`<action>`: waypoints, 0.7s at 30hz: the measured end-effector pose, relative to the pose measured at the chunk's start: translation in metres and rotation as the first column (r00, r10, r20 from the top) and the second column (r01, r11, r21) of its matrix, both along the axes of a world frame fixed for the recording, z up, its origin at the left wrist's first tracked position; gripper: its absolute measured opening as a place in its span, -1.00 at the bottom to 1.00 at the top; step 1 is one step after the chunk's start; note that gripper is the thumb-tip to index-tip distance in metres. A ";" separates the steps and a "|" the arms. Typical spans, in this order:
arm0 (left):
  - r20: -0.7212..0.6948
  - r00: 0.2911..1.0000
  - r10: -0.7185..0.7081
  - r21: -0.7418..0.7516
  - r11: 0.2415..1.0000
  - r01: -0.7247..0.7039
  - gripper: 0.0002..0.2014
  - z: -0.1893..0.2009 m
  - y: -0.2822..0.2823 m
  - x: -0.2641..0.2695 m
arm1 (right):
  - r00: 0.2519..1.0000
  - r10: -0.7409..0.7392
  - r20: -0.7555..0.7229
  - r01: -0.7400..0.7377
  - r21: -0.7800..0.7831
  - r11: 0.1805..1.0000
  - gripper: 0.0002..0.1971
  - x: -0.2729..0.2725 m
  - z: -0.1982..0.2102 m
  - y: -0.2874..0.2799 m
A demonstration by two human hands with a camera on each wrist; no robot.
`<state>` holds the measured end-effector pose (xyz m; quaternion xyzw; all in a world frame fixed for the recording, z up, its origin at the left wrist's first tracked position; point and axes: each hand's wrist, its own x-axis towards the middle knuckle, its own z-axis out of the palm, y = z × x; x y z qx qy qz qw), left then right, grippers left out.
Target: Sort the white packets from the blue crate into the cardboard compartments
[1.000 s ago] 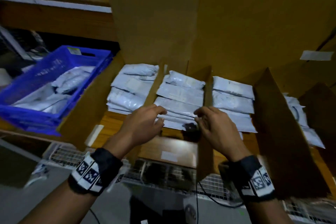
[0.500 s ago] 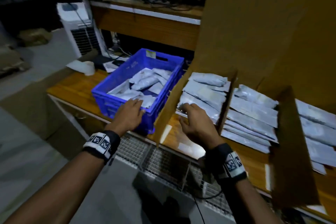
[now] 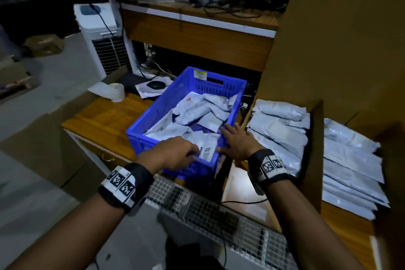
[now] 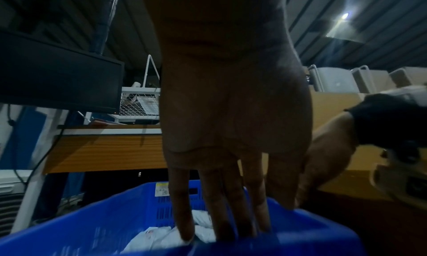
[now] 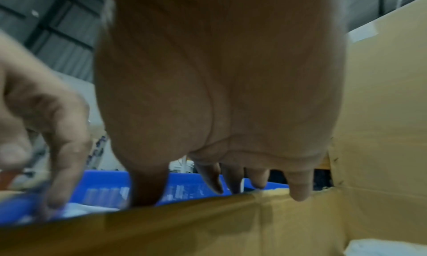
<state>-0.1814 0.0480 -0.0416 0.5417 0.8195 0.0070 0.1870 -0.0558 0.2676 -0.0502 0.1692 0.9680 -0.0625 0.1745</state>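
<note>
Fingers of my left hand (image 3: 173, 153) reach straight down onto a barcoded white packet (image 3: 206, 149) at the blue crate's (image 3: 153, 107) near end; my right hand (image 3: 237, 140) lies flat, holding nothing. Beyond, stacked packets (image 3: 282, 129) fill the cardboard compartment (image 3: 312, 144).

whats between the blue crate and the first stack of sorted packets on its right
In the head view, the cardboard side wall of the first compartment stands between the blue crate and the packet stack. The right hand rests across its edge, fingers toward the crate.
</note>
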 end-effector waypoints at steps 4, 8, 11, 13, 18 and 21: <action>0.097 0.993 -0.061 -0.152 0.985 0.076 -0.68 0.013 0.030 -0.043 | 0.996 -0.025 0.089 0.026 -0.014 1.000 0.08 -0.016 0.005 0.013; 0.094 0.993 -0.077 -0.223 0.970 0.097 -0.64 0.018 0.073 -0.089 | 0.991 -0.042 0.125 0.042 0.001 0.999 0.22 -0.026 0.007 0.021; 0.047 0.998 -0.050 -0.249 0.967 0.060 -0.67 0.015 0.109 -0.119 | 0.985 -0.053 0.164 0.053 0.005 0.999 0.32 -0.032 0.009 0.024; 0.011 0.999 -0.032 -0.263 0.964 0.034 -0.66 0.005 0.132 -0.140 | 0.981 -0.062 0.183 0.060 0.014 0.998 0.36 -0.035 0.009 0.025; -0.090 0.996 0.004 -0.303 0.952 -0.031 -0.51 -0.036 0.182 -0.186 | 0.968 -0.092 0.232 0.086 0.037 0.996 0.40 -0.042 0.011 0.026; -0.095 0.995 0.039 -0.292 0.954 -0.066 -0.38 -0.057 0.204 -0.203 | 0.956 -0.117 0.267 0.114 0.029 0.993 0.43 -0.044 0.010 0.027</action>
